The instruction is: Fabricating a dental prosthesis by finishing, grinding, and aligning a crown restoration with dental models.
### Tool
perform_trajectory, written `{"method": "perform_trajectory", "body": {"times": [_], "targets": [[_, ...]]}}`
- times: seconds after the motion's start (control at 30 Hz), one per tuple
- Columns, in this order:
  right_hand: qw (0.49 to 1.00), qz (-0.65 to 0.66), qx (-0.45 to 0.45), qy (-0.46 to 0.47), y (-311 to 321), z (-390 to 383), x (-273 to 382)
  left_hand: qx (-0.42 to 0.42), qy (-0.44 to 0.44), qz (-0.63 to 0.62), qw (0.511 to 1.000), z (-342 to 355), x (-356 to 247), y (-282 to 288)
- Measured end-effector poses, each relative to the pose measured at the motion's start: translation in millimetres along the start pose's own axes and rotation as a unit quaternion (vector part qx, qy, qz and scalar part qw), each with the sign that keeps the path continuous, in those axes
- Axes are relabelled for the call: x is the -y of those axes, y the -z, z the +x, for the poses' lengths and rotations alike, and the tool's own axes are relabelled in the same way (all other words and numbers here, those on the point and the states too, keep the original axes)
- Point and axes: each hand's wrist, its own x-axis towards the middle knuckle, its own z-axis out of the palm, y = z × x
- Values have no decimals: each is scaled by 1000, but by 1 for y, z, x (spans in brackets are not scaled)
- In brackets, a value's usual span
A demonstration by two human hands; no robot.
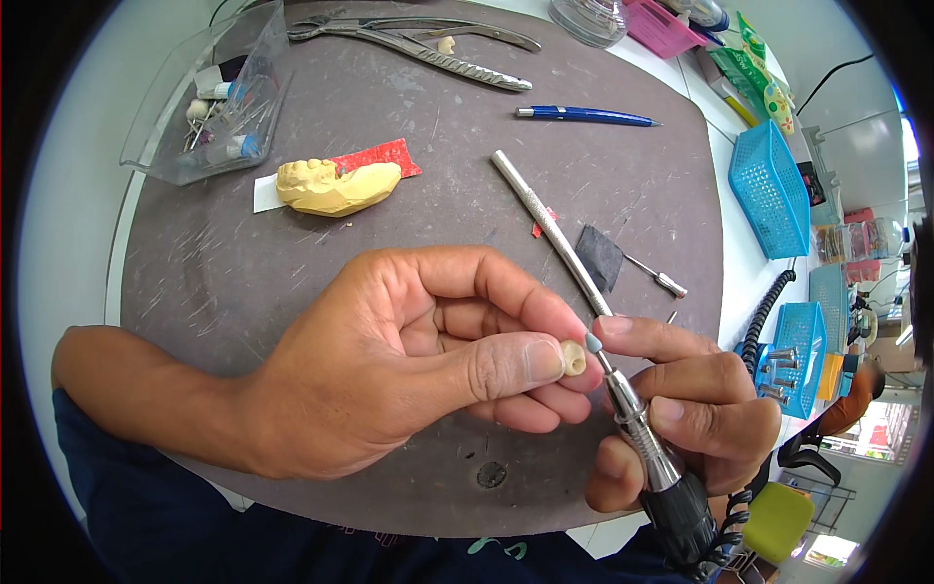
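Note:
Between its thumb and forefinger, my left hand (428,360) pinches a small cream dental crown (573,359), its hollow side facing right. My right hand (700,399) grips a metal dental handpiece (637,428) with a black rear end and coiled cord. The handpiece's grey pointed grinding tip (592,343) is right beside the crown; whether they touch I cannot tell. Beyond my left hand lies a yellow plaster dental model (341,190) on a red and white strip. A knurled metal rod (550,229) lies just beyond my fingertips.
Pliers (428,49) and a blue pen (589,116) lie at the far side of the brown board. A clear plastic box (209,107) of small tools stands far left. Dark abrasive paper (598,258) and a small bur (669,284) are right of the rod. Blue baskets (769,190) line the right.

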Motion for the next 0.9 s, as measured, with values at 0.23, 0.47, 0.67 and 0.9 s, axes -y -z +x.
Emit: {"method": "perform_trajectory", "body": {"times": [0.23, 0.47, 0.67, 0.9], "targets": [[1000, -8, 12, 4, -2, 1, 0, 3, 1, 7, 1000, 1, -1, 0], [1000, -20, 12, 12, 0, 1, -1, 5, -4, -2, 1000, 0, 0, 0], [999, -24, 17, 22, 1, 1, -3, 9, -6, -9, 1000, 0, 1, 1], [999, -11, 28, 23, 1, 1, -2, 9, -2, -6, 1000, 1, 1, 2]]}}
